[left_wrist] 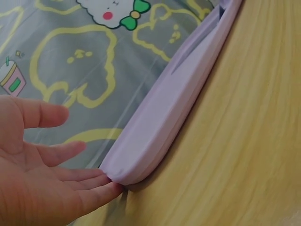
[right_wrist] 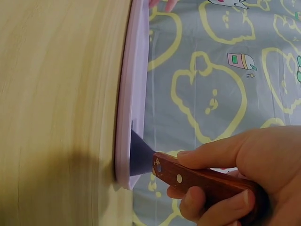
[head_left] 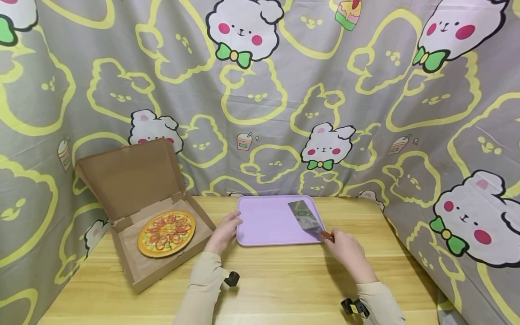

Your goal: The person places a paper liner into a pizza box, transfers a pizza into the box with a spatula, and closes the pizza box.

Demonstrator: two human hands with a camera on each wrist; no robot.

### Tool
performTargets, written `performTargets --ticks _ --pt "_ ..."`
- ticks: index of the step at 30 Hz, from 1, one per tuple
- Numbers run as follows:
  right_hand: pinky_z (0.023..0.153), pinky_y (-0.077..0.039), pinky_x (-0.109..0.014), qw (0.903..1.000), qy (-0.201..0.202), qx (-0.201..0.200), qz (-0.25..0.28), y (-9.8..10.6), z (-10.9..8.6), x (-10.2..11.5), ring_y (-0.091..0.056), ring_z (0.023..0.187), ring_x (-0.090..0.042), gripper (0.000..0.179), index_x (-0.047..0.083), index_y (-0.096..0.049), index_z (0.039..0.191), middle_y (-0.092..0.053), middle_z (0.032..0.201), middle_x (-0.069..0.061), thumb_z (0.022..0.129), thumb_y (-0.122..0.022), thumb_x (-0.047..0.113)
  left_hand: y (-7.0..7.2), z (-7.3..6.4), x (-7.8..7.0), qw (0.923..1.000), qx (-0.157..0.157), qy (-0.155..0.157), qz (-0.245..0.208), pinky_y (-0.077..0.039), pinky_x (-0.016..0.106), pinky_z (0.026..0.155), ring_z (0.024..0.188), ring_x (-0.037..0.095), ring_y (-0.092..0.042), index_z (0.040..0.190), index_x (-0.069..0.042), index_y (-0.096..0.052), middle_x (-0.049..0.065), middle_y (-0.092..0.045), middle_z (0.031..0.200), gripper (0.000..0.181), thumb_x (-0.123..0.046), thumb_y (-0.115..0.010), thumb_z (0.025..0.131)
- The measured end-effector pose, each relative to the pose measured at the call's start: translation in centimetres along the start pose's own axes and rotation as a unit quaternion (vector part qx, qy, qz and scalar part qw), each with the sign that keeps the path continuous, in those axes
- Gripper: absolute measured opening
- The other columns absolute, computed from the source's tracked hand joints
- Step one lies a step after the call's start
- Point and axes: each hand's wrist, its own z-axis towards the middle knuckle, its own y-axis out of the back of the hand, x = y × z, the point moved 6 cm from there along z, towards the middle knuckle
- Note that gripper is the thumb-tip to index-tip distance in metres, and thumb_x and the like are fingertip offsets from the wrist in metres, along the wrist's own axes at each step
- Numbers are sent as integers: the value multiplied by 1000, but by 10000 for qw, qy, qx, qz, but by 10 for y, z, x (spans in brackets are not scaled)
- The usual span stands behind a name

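Note:
A purple tray (head_left: 264, 221) lies on the wooden table toward the curtain. My left hand (head_left: 224, 232) is at its left edge; in the left wrist view the straight fingers (left_wrist: 89, 190) touch the tray's corner. With my right hand (head_left: 345, 250) I grip the brown wooden handle (right_wrist: 202, 181) of a spatula. Its flat, shiny metal blade (head_left: 302, 215) lies over the right part of the tray and reflects the curtain pattern. In the right wrist view the thumb runs along the handle and the other fingers curl beneath it.
On the left stands an open cardboard pizza box (head_left: 130, 180), its lid leaning back. A pizza (head_left: 166, 234) with toppings sits inside on brown paper. A grey patterned curtain (head_left: 260, 90) hangs behind the wooden table (head_left: 284, 284) and along both sides.

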Motion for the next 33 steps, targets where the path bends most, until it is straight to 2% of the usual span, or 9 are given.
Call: performTargets --ticks 10,14,19,25,29,33 --pt "47 -34 -33 10000 21 -45 -21 4 -3 1 -48 59 -21 19 7 -59 90 -57 69 -6 90 -63 25 -1 -2 -5 9998 -117 -56 -155 -28 56 117 144 42 -27 148 7 -31 30 -26 155 55 -8 -44 97" --pt "47 -38 -35 9997 108 -202 -112 8 -4 4 -53 62 -23 26 3 -63 99 -62 75 -11 90 -64 27 3 -6 -14 9995 -284 -136 -58 -30 58 115 141 42 -32 148 3 -33 27 -29 155 55 -12 -46 96" --pt "56 -48 -46 9979 192 -480 -391 12 -4 5 -61 78 -32 38 2 -65 113 -64 94 -19 89 -67 31 10 -15 -30 9985 -468 -300 -15 -31 60 113 139 42 -33 147 0 -36 24 -33 152 53 -14 -47 97" --pt "69 -51 -55 9946 495 -837 -349 17 -6 11 -61 94 -40 38 2 -65 113 -63 105 -22 89 -68 31 19 -29 -45 9967 -677 -428 140 -31 62 112 138 40 -37 145 -1 -39 22 -37 151 50 -13 -47 98" --pt "72 -53 -54 9891 739 -1253 -229 27 -8 17 -63 90 -39 34 0 -66 109 -65 102 -22 88 -67 27 24 -41 -55 9957 -694 -493 375 -35 62 109 133 39 -44 144 -3 -42 23 -44 147 49 -13 -48 97" --pt "68 -54 -49 9812 1016 -1637 -144 38 -6 31 -65 82 -35 28 0 -68 105 -68 97 -19 89 -67 23 35 -52 -67 9951 -650 -555 502 -37 59 108 130 38 -49 144 -5 -43 22 -49 143 47 -15 -47 99"
